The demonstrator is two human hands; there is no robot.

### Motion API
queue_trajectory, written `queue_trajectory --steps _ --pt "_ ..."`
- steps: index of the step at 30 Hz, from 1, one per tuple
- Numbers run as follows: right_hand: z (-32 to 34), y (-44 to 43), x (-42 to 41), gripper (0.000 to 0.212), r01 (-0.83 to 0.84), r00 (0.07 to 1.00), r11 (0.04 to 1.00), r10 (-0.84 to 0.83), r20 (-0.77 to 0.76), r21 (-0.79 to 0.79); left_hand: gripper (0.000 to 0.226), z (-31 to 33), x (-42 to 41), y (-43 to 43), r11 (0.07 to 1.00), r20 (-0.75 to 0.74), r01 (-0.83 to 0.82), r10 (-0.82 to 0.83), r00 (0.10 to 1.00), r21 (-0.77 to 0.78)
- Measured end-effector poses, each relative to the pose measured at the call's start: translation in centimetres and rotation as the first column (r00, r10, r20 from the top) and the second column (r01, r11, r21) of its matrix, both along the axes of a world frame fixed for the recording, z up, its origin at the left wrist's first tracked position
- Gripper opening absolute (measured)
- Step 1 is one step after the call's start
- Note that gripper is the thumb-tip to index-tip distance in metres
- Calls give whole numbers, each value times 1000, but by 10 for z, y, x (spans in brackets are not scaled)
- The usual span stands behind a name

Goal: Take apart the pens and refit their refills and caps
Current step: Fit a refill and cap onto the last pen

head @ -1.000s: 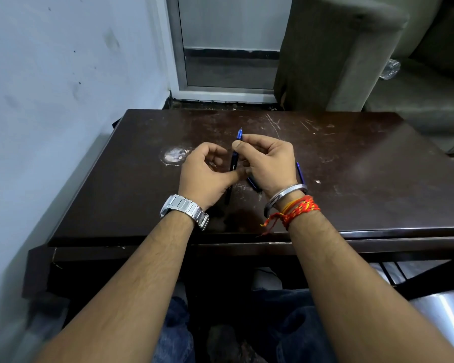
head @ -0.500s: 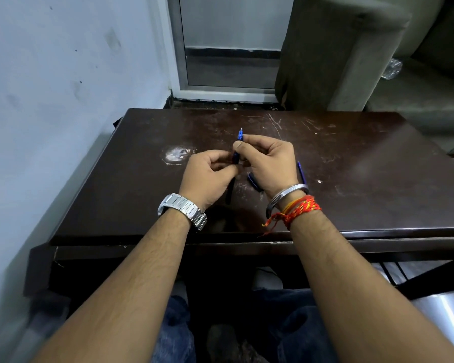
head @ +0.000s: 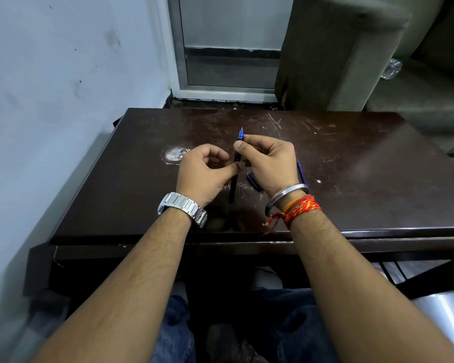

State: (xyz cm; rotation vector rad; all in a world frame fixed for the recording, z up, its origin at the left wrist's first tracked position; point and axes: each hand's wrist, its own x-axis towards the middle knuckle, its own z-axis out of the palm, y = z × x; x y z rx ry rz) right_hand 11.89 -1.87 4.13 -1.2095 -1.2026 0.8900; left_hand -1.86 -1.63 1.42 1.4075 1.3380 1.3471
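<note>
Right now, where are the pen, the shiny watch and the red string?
pen (head: pixel 232 186): head view, on its dark lower barrel.
watch (head: pixel 180 204): head view, on its metal band.
red string (head: pixel 300 208): head view, on the wound red threads.

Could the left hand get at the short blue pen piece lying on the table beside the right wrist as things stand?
Probably not directly. The right hand, holding the slim blue-tipped dark pen, sits between the left hand and the short blue pen piece, partly covering it.
</note>
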Motion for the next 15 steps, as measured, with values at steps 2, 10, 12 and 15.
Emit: queue_trajectory --steps 2,10,12,15 --pt "1 -1 0 15 -4 1000 1000 4 2 10 33 1 0 0 1000 7 15 -15 1000 -8" --pt "3 -2 -2 12 -11 999 1000 11 43 -5 16 1 2 -1 997 -43 69 -70 997 -25" --pt "5 -2 -1 10 -27 998 1000 27 65 -7 16 1 2 -1 999 -48 47 -47 998 -12" --pt "5 2 4 13 -29 997 997 33 64 -67 18 1 1 -1 1000 -69 -13 13 998 -2"
